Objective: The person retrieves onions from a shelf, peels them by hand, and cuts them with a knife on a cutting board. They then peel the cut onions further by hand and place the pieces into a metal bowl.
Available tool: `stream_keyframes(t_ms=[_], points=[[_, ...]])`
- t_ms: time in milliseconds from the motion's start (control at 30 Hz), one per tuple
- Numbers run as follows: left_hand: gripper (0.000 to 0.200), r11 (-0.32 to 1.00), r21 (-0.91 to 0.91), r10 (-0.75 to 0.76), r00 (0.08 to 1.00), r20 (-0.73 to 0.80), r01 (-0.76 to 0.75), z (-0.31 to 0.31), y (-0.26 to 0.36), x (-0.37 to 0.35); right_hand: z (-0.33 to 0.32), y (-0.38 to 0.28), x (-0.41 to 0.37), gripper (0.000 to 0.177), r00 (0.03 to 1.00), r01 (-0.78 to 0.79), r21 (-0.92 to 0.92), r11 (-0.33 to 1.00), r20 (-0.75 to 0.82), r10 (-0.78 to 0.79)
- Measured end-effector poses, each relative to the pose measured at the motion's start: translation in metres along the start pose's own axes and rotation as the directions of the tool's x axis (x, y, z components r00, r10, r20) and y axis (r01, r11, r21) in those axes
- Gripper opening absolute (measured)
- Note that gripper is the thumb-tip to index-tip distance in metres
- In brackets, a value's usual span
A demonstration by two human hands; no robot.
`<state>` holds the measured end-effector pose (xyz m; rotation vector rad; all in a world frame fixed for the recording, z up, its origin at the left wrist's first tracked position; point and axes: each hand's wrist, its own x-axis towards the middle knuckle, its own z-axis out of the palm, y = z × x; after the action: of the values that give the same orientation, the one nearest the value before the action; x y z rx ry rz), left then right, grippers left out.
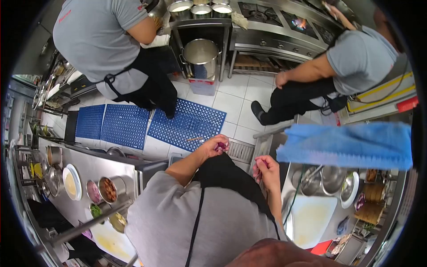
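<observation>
My left hand (218, 146) is in front of my black apron (218, 174), its fingers closed around a dark purple piece that looks like red onion (221, 146). Lower and to the right, my right hand (267, 171) is curled with the thumb against the fingers. Something pinkish shows at its fingertips, too small to make out. The two hands are apart, both over the gap between the counters.
Steel counters (118, 167) flank me, with bowls of chopped food (107, 190) left and a white cutting board (311, 218) right. Blue cloth (344, 144) hangs at right. Two co-workers (98, 40) (360, 58) stand ahead, near a lit stove (299, 23). Blue mats (187, 122) cover floor.
</observation>
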<state>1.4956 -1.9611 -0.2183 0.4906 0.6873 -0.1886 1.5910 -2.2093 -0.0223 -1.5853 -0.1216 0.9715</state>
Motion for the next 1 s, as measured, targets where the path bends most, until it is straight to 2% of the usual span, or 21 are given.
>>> stream_keyframes(t_ms=[100,200,233,367,467,500,600,633,733,767,800,867,1000], points=[[0.011,0.999,-0.016,0.045,0.996,0.073,-0.043,-0.018,0.044,0.005,0.024,-0.043,0.058,0.014,0.987,-0.008,-0.138,0.99,0.158,0.03],[0.011,0.989,-0.062,0.13,0.988,-0.087,-0.135,-0.034,0.077,0.004,0.051,-0.078,0.11,0.013,0.941,0.032,-0.329,0.944,0.329,0.083],[0.011,0.987,-0.038,0.15,0.986,-0.077,-0.153,-0.041,0.089,0.003,0.058,-0.083,0.128,0.012,0.922,0.004,-0.368,0.93,0.36,0.139],[0.012,0.941,-0.137,0.285,0.943,-0.173,-0.31,-0.069,0.113,-0.009,0.088,-0.111,0.193,0.012,0.826,0.097,-0.526,0.845,0.516,0.226],[0.007,0.899,-0.172,0.32,0.871,-0.373,-0.404,-0.077,0.117,-0.032,0.111,-0.125,0.242,0.013,0.752,0.133,-0.573,0.809,0.59,0.294],[0.006,0.886,-0.162,0.368,0.872,-0.322,-0.434,-0.077,0.119,-0.044,0.12,-0.13,0.256,0.015,0.731,0.162,-0.589,0.791,0.61,0.305],[0.009,0.792,-0.23,0.475,0.807,-0.351,-0.566,-0.085,0.107,-0.063,0.15,-0.148,0.294,0.013,0.649,0.252,-0.63,0.735,0.673,0.355],[0.014,0.739,-0.238,0.478,0.74,-0.474,-0.63,-0.083,0.102,-0.065,0.162,-0.154,0.304,0.013,0.601,0.289,-0.614,0.735,0.714,0.36],[0.014,0.705,-0.282,0.461,0.722,-0.516,-0.651,-0.077,0.093,-0.087,0.193,-0.158,0.315,0.012,0.484,0.346,-0.594,0.727,0.776,0.404],[0.014,0.675,-0.298,0.506,0.718,-0.478,-0.675,-0.085,0.086,-0.086,0.206,-0.156,0.314,0.013,0.46,0.366,-0.602,0.71,0.78,0.424],[0.014,0.628,-0.29,0.463,0.646,-0.607,-0.723,-0.083,0.081,-0.085,0.22,-0.154,0.314,0.014,0.434,0.39,-0.606,0.693,0.785,0.442],[0.013,0.558,-0.345,0.382,0.602,-0.701,-0.755,-0.07,0.083,-0.095,0.244,-0.148,0.314,0.014,0.374,0.419,-0.607,0.676,0.793,0.481],[0.014,0.479,-0.377,0.362,0.57,-0.738,-0.793,-0.092,0.084,-0.097,0.287,-0.136,0.315,0.014,0.287,0.473,-0.598,0.647,0.799,0.528]])
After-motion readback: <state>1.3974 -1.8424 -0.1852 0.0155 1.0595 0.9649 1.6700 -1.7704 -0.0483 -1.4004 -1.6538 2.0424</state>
